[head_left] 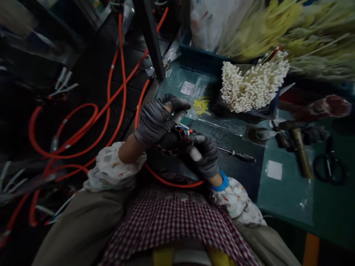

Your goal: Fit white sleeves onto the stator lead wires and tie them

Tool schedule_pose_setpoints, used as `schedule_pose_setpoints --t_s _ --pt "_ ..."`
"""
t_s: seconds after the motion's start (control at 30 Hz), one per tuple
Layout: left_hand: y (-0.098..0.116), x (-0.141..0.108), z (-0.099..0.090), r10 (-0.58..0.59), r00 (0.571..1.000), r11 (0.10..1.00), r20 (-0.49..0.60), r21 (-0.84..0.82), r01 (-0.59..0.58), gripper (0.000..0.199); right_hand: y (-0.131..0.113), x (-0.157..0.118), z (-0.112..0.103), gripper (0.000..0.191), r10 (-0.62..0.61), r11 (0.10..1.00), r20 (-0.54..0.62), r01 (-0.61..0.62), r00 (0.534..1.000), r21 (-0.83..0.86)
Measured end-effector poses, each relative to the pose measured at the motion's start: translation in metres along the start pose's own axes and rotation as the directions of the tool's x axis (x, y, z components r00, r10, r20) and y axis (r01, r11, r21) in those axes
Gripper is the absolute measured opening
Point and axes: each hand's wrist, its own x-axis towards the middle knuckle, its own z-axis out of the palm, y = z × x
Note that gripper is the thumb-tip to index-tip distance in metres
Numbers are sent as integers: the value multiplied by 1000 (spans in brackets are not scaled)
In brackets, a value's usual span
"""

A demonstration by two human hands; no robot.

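Both hands wear dark grey work gloves and meet over my lap. My left hand (158,119) has its fingers curled in a pinch just above a bundle of thin coloured wires (183,129); what lies between the fingertips is hidden. Low on the other side of the bundle, my right hand (203,154) is closed around the cable end, its thumb and fingers beside the wires. A dark rounded part (169,141) sits below the wires, partly covered. An orange cable (174,181) loops beneath the hands.
Orange cables (111,99) lie coiled at left. The bench holds yellow strips (201,105), white-tipped thin pieces (249,88), a screwdriver (241,156), a hammer (301,151), scissors (330,166), and a tape roll (257,133). A dark post (151,37) stands ahead.
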Motion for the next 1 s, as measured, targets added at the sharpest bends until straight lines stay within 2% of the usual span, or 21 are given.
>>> schedule_pose_setpoints --t_s 0.13,0.27,0.33,0.43,0.5,0.57,0.73,0.8,0.93,1.0 --pt "-4 -39 -6 27 1000 1000 5 7 -27 28 -2 2 1 19 20 1000 -80 -22 997 -20" --pt "-19 -72 -9 146 989 989 -15 -9 -146 15 -4 4 -1 26 11 999 -121 -16 993 -40" --pt "-29 -88 -10 257 967 965 -4 58 -256 8 -5 5 -3 30 18 997 -142 -28 990 -69" --pt "-45 -108 -12 403 906 897 128 144 -419 22 -6 5 -3 37 49 992 -141 -65 989 -110" --pt "-55 -117 -14 410 877 886 250 117 -448 32 -8 5 -3 37 47 992 -149 -63 988 -110" --pt "-61 -122 -16 395 858 891 327 89 -445 37 -9 5 -2 34 32 995 -164 -47 986 -89" --pt "-61 -120 -24 488 809 808 328 182 -561 34 -15 6 -1 38 47 994 -149 -61 988 -87" --pt "-61 -120 -26 480 809 809 338 187 -558 30 -17 7 0 39 38 993 -146 -54 988 -102" --pt "-68 -123 -21 341 864 909 370 105 -404 24 -17 7 -1 29 25 997 -120 -33 992 -68" --pt "-71 -123 -14 371 868 913 331 39 -405 22 -18 7 -1 29 34 998 -117 -40 993 -42"
